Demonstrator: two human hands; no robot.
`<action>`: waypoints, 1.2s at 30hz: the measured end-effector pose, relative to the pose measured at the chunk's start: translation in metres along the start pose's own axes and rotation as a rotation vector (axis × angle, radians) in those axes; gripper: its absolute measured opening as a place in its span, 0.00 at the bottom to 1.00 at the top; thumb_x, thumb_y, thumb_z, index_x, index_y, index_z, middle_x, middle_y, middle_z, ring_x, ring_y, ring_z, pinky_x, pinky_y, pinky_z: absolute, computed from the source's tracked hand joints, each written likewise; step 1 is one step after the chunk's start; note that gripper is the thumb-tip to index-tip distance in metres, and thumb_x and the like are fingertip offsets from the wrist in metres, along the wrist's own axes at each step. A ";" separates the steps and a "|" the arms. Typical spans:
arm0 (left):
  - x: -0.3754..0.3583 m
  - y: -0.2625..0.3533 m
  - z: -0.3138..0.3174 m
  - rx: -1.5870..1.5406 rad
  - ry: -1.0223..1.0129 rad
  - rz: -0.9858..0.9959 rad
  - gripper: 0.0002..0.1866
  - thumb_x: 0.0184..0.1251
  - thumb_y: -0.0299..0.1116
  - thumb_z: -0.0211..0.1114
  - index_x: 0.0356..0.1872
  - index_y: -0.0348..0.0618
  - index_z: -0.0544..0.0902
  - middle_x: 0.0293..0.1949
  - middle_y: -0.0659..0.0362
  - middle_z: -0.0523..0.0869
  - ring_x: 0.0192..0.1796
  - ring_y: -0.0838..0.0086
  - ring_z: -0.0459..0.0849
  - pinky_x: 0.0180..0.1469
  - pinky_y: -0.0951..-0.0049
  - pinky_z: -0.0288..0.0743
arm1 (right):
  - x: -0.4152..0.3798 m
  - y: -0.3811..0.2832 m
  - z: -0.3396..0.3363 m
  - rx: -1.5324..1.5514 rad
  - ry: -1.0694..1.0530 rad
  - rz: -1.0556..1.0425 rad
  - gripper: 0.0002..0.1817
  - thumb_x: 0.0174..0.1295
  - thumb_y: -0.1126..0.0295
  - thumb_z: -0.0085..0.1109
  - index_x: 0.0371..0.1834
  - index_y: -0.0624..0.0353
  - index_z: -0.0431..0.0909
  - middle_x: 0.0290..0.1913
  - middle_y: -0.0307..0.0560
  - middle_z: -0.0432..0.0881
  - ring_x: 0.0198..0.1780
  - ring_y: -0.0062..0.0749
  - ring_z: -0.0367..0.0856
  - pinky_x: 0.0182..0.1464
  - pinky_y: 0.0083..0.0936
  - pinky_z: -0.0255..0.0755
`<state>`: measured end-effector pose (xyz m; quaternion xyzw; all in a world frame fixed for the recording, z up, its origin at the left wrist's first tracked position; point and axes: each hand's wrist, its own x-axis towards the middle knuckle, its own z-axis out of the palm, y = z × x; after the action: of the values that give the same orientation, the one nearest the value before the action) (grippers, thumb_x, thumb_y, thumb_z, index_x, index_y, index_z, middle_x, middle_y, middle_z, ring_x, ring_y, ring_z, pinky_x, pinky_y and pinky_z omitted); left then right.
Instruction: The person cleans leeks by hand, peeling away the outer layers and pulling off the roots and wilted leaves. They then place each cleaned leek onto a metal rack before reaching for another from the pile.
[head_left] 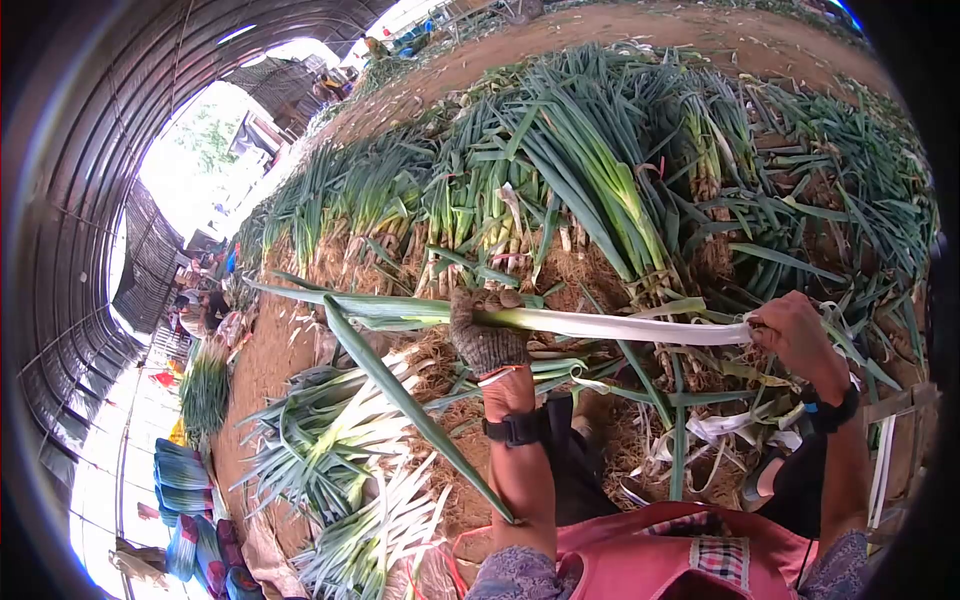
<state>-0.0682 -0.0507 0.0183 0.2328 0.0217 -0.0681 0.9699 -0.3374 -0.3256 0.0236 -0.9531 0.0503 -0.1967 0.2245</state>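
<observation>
A long green onion (630,324) stretches level between my two hands, its white stalk to the right and its green leaves to the left. My left hand (490,338), in a dirty knitted glove, is wrapped round it where white turns to green. One long leaf bends down across my left forearm. Bare fingers of my right hand (797,338) are closed at the white end; the root tip is hidden by them. Below my left hand lies a pile of clean white-stalked green onions (350,430). Peeled skins (715,430) lie scattered below my right hand.
Unpeeled green onions (600,180) with soil on their roots stand in a wide row ahead. Wrapped bundles (183,475) and an upright bunch (205,385) are at the left. Other people (195,310) sit farther back. A curved shelter wall (75,230) rises at the left.
</observation>
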 end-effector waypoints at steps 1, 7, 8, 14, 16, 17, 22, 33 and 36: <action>-0.001 0.001 -0.002 0.026 -0.014 0.015 0.08 0.58 0.39 0.58 0.30 0.47 0.73 0.23 0.63 0.75 0.23 0.71 0.75 0.30 0.66 0.75 | 0.000 0.000 0.000 0.001 -0.016 -0.010 0.09 0.48 0.69 0.63 0.30 0.63 0.79 0.27 0.50 0.79 0.34 0.46 0.76 0.42 0.33 0.63; -0.003 0.003 0.006 0.098 0.077 0.055 0.07 0.53 0.33 0.58 0.33 0.46 0.73 0.25 0.62 0.74 0.27 0.69 0.73 0.30 0.65 0.73 | 0.001 -0.004 -0.002 -0.024 -0.184 -0.105 0.05 0.47 0.72 0.58 0.23 0.62 0.77 0.22 0.50 0.76 0.29 0.47 0.74 0.38 0.35 0.65; -0.001 0.002 0.003 0.120 0.073 0.069 0.08 0.53 0.33 0.59 0.33 0.46 0.74 0.26 0.61 0.74 0.27 0.69 0.73 0.31 0.65 0.73 | 0.000 -0.003 0.000 -0.029 -0.167 -0.119 0.04 0.46 0.73 0.58 0.23 0.62 0.77 0.22 0.49 0.76 0.28 0.47 0.74 0.38 0.35 0.65; 0.004 0.001 -0.008 0.116 -0.023 0.073 0.13 0.55 0.43 0.63 0.32 0.45 0.75 0.29 0.60 0.76 0.31 0.70 0.76 0.36 0.68 0.75 | -0.005 -0.003 0.014 -0.135 -0.075 -0.178 0.02 0.42 0.75 0.56 0.19 0.61 0.74 0.20 0.48 0.74 0.26 0.45 0.72 0.37 0.33 0.66; 0.003 0.001 -0.006 0.144 -0.021 0.084 0.13 0.55 0.43 0.63 0.32 0.45 0.75 0.28 0.60 0.76 0.31 0.70 0.76 0.35 0.69 0.75 | -0.007 -0.002 0.021 -0.167 -0.011 -0.189 0.02 0.41 0.76 0.55 0.18 0.61 0.73 0.20 0.48 0.74 0.26 0.44 0.72 0.37 0.33 0.67; 0.002 0.002 -0.005 0.158 -0.020 0.090 0.13 0.55 0.44 0.63 0.31 0.46 0.75 0.28 0.61 0.76 0.31 0.71 0.76 0.35 0.69 0.75 | -0.007 -0.002 0.021 -0.169 0.001 -0.177 0.02 0.41 0.76 0.55 0.18 0.61 0.73 0.20 0.48 0.74 0.26 0.44 0.72 0.37 0.33 0.67; -0.001 0.004 0.000 -0.032 -0.118 0.031 0.06 0.55 0.34 0.60 0.31 0.46 0.74 0.21 0.64 0.72 0.23 0.71 0.71 0.29 0.68 0.71 | -0.005 -0.001 0.022 -0.192 0.050 -0.090 0.03 0.43 0.76 0.54 0.18 0.62 0.70 0.19 0.49 0.73 0.27 0.46 0.72 0.35 0.37 0.67; 0.054 0.029 -0.037 0.193 -0.122 0.025 0.08 0.56 0.36 0.60 0.24 0.47 0.72 0.19 0.64 0.70 0.21 0.73 0.69 0.26 0.69 0.67 | -0.005 0.020 0.042 0.652 0.380 0.319 0.10 0.63 0.68 0.45 0.27 0.61 0.66 0.20 0.36 0.63 0.22 0.22 0.56 0.24 0.23 0.55; 0.056 0.027 -0.037 0.228 -0.039 0.020 0.08 0.56 0.36 0.60 0.24 0.47 0.72 0.18 0.64 0.70 0.21 0.73 0.69 0.26 0.68 0.68 | -0.009 0.053 0.044 0.894 0.557 0.498 0.11 0.64 0.65 0.46 0.27 0.60 0.66 0.20 0.34 0.62 0.21 0.20 0.56 0.24 0.22 0.55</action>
<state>-0.0091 -0.0171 -0.0064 0.3405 -0.0074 -0.0651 0.9380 -0.3286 -0.3529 -0.0394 -0.6375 0.2422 -0.3833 0.6229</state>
